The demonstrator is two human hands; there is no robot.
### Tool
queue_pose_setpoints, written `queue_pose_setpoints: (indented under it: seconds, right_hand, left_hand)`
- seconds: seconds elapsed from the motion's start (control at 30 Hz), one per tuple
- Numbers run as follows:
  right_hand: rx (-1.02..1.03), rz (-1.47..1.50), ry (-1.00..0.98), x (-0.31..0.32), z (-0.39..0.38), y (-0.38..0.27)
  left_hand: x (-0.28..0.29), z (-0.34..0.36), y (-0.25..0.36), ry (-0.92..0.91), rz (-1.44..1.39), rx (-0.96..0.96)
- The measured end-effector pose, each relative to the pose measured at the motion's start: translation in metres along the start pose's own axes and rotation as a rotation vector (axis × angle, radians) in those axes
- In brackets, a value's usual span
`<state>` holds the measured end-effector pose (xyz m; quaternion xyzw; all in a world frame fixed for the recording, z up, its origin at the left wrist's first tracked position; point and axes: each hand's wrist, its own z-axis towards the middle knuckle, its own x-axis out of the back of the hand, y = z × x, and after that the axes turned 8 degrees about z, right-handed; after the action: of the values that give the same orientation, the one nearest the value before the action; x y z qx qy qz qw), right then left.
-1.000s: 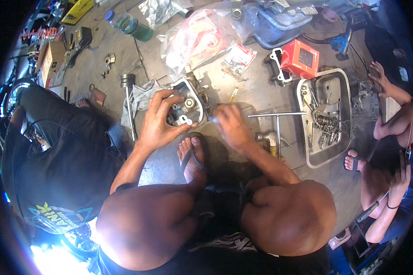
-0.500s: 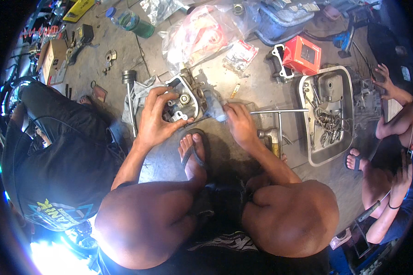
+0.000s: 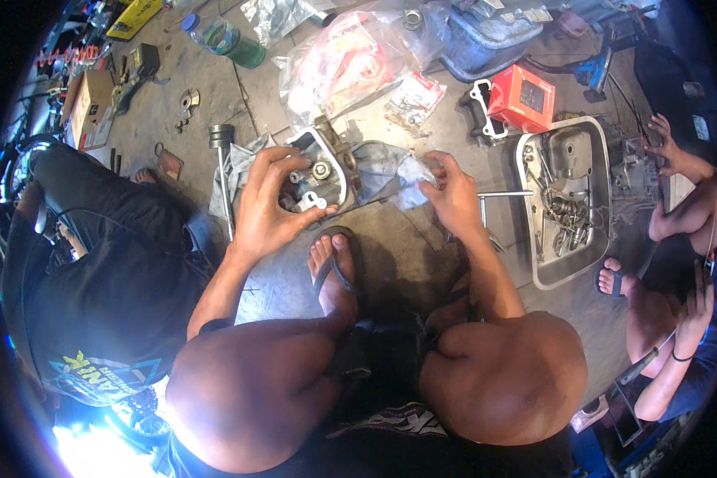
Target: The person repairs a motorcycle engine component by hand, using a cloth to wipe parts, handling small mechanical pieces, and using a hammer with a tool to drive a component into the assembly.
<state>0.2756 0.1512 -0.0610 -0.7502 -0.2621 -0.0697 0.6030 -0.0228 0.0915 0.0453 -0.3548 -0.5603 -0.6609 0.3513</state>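
Note:
My left hand [image 3: 269, 209] grips a metal engine cylinder head [image 3: 321, 170] on the floor, fingers over its far left rim and thumb on the near edge. A bolt-like round part shows inside its open cavity. Just right of it lies a blue-grey rag [image 3: 386, 171], spread out along the floor. The rag's right end is pinched between the thumb and fingers of my right hand [image 3: 454, 195]. Beneath the left side of the cylinder head, a grey cloth [image 3: 243, 163] lies partly hidden.
A metal tray [image 3: 526, 215] of bolts and small parts stands at right, a T-handle wrench [image 3: 502, 193] reaching its rim. Behind are a red box [image 3: 526, 97], plastic bags [image 3: 350, 64] and a bottle [image 3: 235, 44]. Another person's hand [image 3: 669, 147] is at far right; someone in black [image 3: 111, 279] sits left.
My right hand has moved right and slightly up, drawing the rag's end away from the cylinder head so the cloth lies more spread out. My left hand has stayed in place.

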Motion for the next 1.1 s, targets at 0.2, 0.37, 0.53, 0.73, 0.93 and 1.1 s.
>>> queue_pose_setpoints:
  seconds: [0.2,0.37,0.53,0.73,0.93,1.1]
  right_hand:
    - [0.197,-0.451,0.007,-0.008,0.000,0.006]
    - [0.066,-0.230,0.102,0.031,-0.005,-0.033]
    - [0.001,-0.207,0.224,0.089,-0.006,-0.051]
    - [0.305,-0.111,0.163,0.011,0.000,-0.026]
    - [0.130,0.142,-0.114,-0.032,0.009,0.015]
    - [-0.045,0.405,-0.284,-0.019,0.012,0.036]
  left_hand:
    - [-0.012,0.038,0.029,-0.039,-0.155,-0.173]
    - [-0.014,0.043,0.040,-0.027,-0.247,-0.159]
    - [0.016,0.028,0.022,0.050,-0.135,-0.137]
    - [0.008,0.025,0.017,0.074,-0.148,-0.118]
    - [-0.019,0.023,0.012,-0.078,-0.140,-0.217]
    - [-0.048,0.029,0.013,-0.204,-0.136,-0.273]
